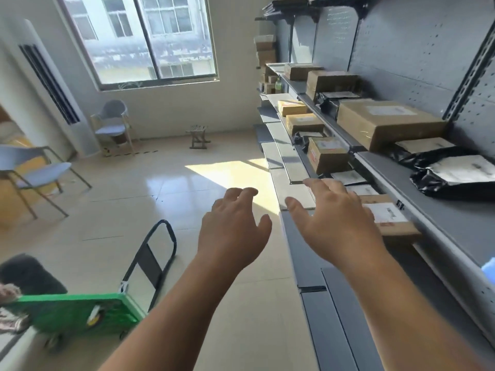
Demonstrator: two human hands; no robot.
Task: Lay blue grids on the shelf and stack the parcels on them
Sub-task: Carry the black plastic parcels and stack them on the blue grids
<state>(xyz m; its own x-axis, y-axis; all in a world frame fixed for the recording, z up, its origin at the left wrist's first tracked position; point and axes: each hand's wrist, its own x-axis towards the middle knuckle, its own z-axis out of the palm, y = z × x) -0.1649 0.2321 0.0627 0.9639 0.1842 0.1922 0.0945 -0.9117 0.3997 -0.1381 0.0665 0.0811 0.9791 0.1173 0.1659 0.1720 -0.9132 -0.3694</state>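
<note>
A grey metal shelf unit (388,180) runs along the right wall, with cardboard parcels (385,124) and black poly-bag parcels (452,172) lying on its tiers. A sliver of something blue (488,267) shows at the right edge, too cut off to identify. My left hand (233,228) hovers over the floor beside the shelf, fingers loosely curled and holding nothing. My right hand (334,223) is spread in front of the middle tier, just left of a labelled brown parcel (388,218), and it is empty too.
A green platform trolley (77,314) with a black folding handle (152,263) stands at the lower left. Two grey chairs (34,172) and a small wooden stool (198,136) sit farther back on the tiled floor. A large window (139,38) fills the far wall.
</note>
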